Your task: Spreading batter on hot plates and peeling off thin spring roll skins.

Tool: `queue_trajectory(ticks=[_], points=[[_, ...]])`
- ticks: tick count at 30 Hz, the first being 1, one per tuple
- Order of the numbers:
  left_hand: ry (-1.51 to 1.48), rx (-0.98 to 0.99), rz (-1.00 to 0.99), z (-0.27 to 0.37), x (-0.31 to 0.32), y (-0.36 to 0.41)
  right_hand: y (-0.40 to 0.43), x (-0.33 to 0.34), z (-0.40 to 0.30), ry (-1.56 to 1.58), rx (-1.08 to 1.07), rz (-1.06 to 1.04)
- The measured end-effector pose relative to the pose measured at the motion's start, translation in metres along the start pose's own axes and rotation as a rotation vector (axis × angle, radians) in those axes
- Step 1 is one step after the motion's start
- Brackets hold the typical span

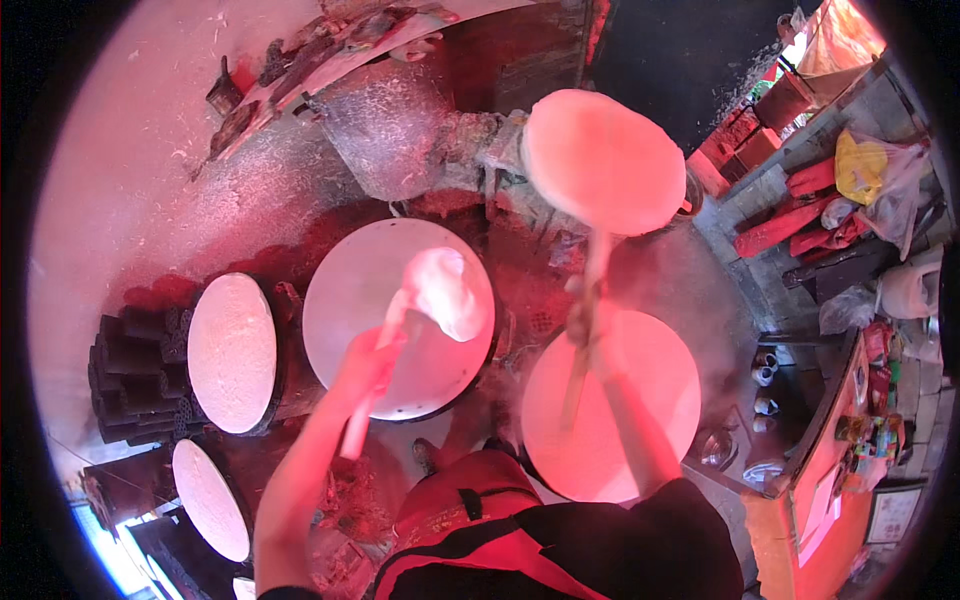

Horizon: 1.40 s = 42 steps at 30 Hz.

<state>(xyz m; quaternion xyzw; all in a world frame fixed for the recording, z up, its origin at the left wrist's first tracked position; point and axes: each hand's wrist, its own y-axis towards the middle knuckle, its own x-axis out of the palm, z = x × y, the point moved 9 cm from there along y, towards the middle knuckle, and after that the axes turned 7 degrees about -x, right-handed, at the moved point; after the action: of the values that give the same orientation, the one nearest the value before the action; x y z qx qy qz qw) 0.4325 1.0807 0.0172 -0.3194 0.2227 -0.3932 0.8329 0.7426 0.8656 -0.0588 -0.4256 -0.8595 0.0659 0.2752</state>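
My left hand grips a pale stick, and a white, soft-looking mass is at its upper end, over a round flat griddle. My right hand is closed around a wooden handle. Beyond that hand, a large round pale disc is at the handle's far end; whether it is a board or a sheet of food I cannot tell. A second round pale surface lies beneath my right forearm. Red light tints everything, and the right hand is blurred.
Two round pale discs stand at the left, beside stacked honeycomb coal briquettes. A large bucket-like vessel is beyond the griddle. Plastic bags lie at the right, above an orange-sided counter.
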Motion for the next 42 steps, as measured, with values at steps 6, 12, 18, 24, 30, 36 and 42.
queue_trajectory(ticks=[6, 12, 18, 24, 30, 36, 42], points=[[0.613, 0.503, 0.611, 0.020, -0.027, 0.038, -0.151, 0.066, 0.083, -0.891, -0.526, 0.134], [0.660, 0.934, 0.892, 0.055, -0.077, -0.039, -0.234, 0.115, 0.149, -1.529, -0.360, 0.275], [0.491, 1.027, 0.727, 0.058, -0.142, -0.064, -0.164, 0.168, 0.171, -0.943, -0.597, 0.268], [-0.142, 0.506, 0.084, -0.114, -0.225, -0.028, -0.199, 0.195, 0.226, 0.018, -0.163, 0.219], [-0.416, 0.302, 0.159, -0.229, -0.232, -0.124, -0.211, 0.220, 0.256, 0.029, -0.215, 0.310], [-0.662, 0.178, 0.203, -0.282, -0.223, -0.168, -0.138, 0.263, 0.222, -0.256, -0.313, 0.190], [-0.785, 0.102, 0.280, -0.340, -0.212, -0.180, -0.179, 0.238, 0.208, -0.282, -0.033, -0.122]])
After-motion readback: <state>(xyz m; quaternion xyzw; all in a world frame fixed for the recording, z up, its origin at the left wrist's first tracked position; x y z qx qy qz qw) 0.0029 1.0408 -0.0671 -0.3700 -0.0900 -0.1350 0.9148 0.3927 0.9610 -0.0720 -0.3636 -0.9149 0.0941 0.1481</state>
